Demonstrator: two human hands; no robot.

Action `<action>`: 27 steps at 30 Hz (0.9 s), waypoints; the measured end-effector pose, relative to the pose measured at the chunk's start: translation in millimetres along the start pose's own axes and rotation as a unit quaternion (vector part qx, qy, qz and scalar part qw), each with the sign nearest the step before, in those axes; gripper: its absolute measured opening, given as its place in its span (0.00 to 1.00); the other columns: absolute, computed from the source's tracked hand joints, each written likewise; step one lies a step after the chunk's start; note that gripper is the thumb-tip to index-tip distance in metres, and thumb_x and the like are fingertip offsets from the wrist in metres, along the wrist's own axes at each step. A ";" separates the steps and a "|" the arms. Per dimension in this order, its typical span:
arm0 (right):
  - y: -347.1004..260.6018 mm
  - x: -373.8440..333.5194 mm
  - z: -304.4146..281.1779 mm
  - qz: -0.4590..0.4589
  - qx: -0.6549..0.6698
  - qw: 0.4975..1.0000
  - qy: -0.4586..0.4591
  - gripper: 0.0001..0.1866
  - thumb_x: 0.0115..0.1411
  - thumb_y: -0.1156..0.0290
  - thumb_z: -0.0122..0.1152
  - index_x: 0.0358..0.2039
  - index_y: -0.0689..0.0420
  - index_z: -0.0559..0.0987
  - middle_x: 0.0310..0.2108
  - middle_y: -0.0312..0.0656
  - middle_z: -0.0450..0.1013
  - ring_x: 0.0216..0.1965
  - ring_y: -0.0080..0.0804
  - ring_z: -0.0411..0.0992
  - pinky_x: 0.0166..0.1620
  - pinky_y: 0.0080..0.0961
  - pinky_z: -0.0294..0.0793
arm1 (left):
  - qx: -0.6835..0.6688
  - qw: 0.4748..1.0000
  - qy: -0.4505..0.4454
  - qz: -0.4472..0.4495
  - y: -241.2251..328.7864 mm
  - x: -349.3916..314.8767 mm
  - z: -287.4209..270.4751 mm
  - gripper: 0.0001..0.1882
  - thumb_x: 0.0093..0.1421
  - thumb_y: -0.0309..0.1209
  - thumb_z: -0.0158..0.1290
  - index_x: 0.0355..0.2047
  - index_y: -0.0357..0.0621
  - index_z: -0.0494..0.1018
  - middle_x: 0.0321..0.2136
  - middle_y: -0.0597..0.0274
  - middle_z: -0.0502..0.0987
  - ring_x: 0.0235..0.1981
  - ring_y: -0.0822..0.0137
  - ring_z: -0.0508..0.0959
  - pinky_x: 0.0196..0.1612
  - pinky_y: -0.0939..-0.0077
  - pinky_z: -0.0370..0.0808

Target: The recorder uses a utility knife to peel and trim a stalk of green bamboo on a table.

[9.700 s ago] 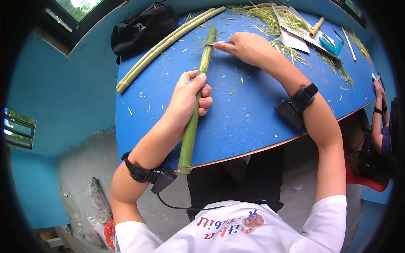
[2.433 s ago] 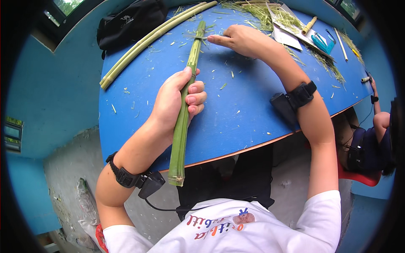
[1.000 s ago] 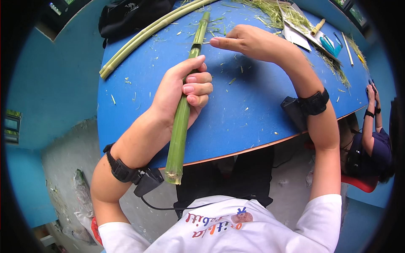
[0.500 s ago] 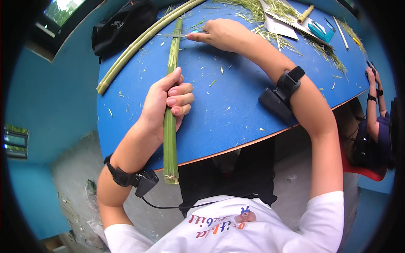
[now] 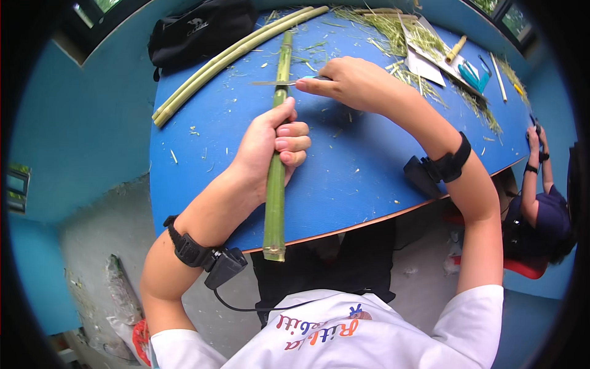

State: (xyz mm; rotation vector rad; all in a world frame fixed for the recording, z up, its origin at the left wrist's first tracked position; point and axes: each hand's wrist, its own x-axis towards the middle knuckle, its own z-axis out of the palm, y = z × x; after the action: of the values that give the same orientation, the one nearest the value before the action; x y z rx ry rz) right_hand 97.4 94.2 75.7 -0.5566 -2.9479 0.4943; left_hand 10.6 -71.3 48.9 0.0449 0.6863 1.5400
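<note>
My left hand is wrapped round the middle of a green bamboo stalk, whose near end juts past the table's front edge. The stalk's far part rests toward the back of the table. My right hand grips the handle of a knife, with the thumb stretched along toward the blade. That thin blade lies crosswise over the stalk, just beyond my left thumb. Above the blade the stalk's surface looks paler in places. Part of the knife's handle is hidden by my fingers.
Two long pale stalks lie at the back left beside a black bag. Green shavings, white sheets and a turquoise-handled tool are at the back right of the blue table. Another person sits at the right.
The knife has slid along the stalk toward my left hand, drawn by my right hand. My left hand keeps its hold. The whole view has also shifted a little.
</note>
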 end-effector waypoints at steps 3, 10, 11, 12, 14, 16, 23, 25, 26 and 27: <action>-2.0 2.8 -9.0 0.041 -0.077 0.996 -0.036 0.39 0.54 0.33 0.41 0.23 0.63 0.77 0.21 0.53 0.72 0.28 0.50 0.72 0.34 0.40 0.71 | 0.000 1.000 0.013 0.009 -5.6 1.4 5.9 0.12 0.64 0.37 0.42 0.26 0.46 0.61 0.13 0.76 0.54 0.09 0.87 0.54 0.08 0.94 0.54; 27.6 19.7 5.3 0.012 -0.092 0.995 0.048 0.38 0.56 0.36 0.40 0.21 0.64 0.75 0.19 0.54 0.70 0.25 0.52 0.70 0.30 0.42 0.68 | 0.005 1.000 0.013 0.002 -8.8 20.6 5.3 0.12 0.64 0.37 0.42 0.24 0.48 0.59 0.13 0.77 0.54 0.10 0.87 0.55 0.08 0.94 0.55; 28.2 20.9 7.0 0.019 -0.086 0.995 0.039 0.37 0.56 0.36 0.40 0.21 0.64 0.75 0.20 0.55 0.71 0.26 0.52 0.70 0.31 0.42 0.68 | 0.006 1.000 0.013 -0.005 -9.1 22.2 3.5 0.13 0.64 0.37 0.41 0.24 0.49 0.58 0.13 0.77 0.54 0.10 0.87 0.55 0.08 0.94 0.55; 34.7 24.6 2.2 0.026 -0.088 0.995 0.040 0.37 0.56 0.36 0.40 0.21 0.64 0.75 0.20 0.55 0.71 0.26 0.52 0.70 0.31 0.42 0.68 | 0.008 1.000 0.009 -0.010 -12.7 21.8 6.3 0.13 0.64 0.37 0.41 0.24 0.49 0.58 0.13 0.77 0.54 0.10 0.87 0.55 0.08 0.94 0.55; 46.4 43.2 -9.0 0.084 -0.098 0.991 0.024 0.37 0.57 0.37 0.40 0.22 0.64 0.75 0.22 0.57 0.71 0.27 0.53 0.71 0.32 0.43 0.68 | 0.044 0.999 0.033 0.001 -14.5 20.7 10.3 0.12 0.65 0.37 0.41 0.25 0.49 0.57 0.13 0.77 0.54 0.10 0.87 0.55 0.08 0.94 0.55; 47.1 37.3 12.1 0.017 -0.030 0.998 0.061 0.38 0.57 0.37 0.40 0.19 0.66 0.73 0.20 0.59 0.69 0.26 0.54 0.70 0.32 0.44 0.67 | 0.049 0.999 0.016 -0.004 -8.3 23.8 4.6 0.12 0.65 0.37 0.40 0.25 0.49 0.57 0.13 0.77 0.54 0.10 0.87 0.55 0.08 0.94 0.56; 26.7 -1.9 -3.9 0.044 -0.067 0.997 -0.007 0.40 0.55 0.35 0.41 0.18 0.67 0.74 0.18 0.58 0.70 0.25 0.55 0.71 0.31 0.43 0.70 | 0.052 0.998 0.018 0.003 -9.2 23.4 8.1 0.11 0.65 0.36 0.40 0.26 0.50 0.56 0.13 0.76 0.55 0.10 0.86 0.55 0.09 0.93 0.57; 23.8 -9.5 -3.6 0.060 -0.073 0.996 -0.002 0.40 0.54 0.35 0.42 0.18 0.67 0.74 0.18 0.59 0.70 0.24 0.54 0.71 0.31 0.43 0.70 | 0.063 0.998 0.027 0.017 -10.1 21.9 6.4 0.11 0.64 0.36 0.40 0.26 0.49 0.56 0.13 0.76 0.55 0.10 0.86 0.55 0.10 0.93 0.57; 26.3 -9.7 -2.6 0.060 -0.073 0.995 -0.004 0.40 0.54 0.35 0.42 0.18 0.67 0.74 0.18 0.59 0.70 0.24 0.54 0.71 0.31 0.43 0.70 | 0.091 0.995 0.030 0.024 -12.2 22.4 6.8 0.10 0.64 0.35 0.41 0.26 0.49 0.56 0.14 0.76 0.56 0.11 0.86 0.57 0.11 0.92 0.58; 28.9 -8.7 -1.7 0.059 -0.082 0.995 0.024 0.39 0.55 0.36 0.44 0.17 0.67 0.72 0.17 0.57 0.68 0.22 0.52 0.68 0.28 0.42 0.67 | 0.119 0.992 0.032 0.031 -14.2 22.3 7.8 0.10 0.63 0.34 0.42 0.26 0.49 0.56 0.15 0.75 0.57 0.12 0.85 0.58 0.13 0.92 0.59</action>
State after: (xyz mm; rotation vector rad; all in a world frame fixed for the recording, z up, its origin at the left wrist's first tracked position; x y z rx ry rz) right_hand 115.5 116.9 67.4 -0.7526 -2.9384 0.2468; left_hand 24.2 -48.7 40.6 0.1984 0.9258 1.5179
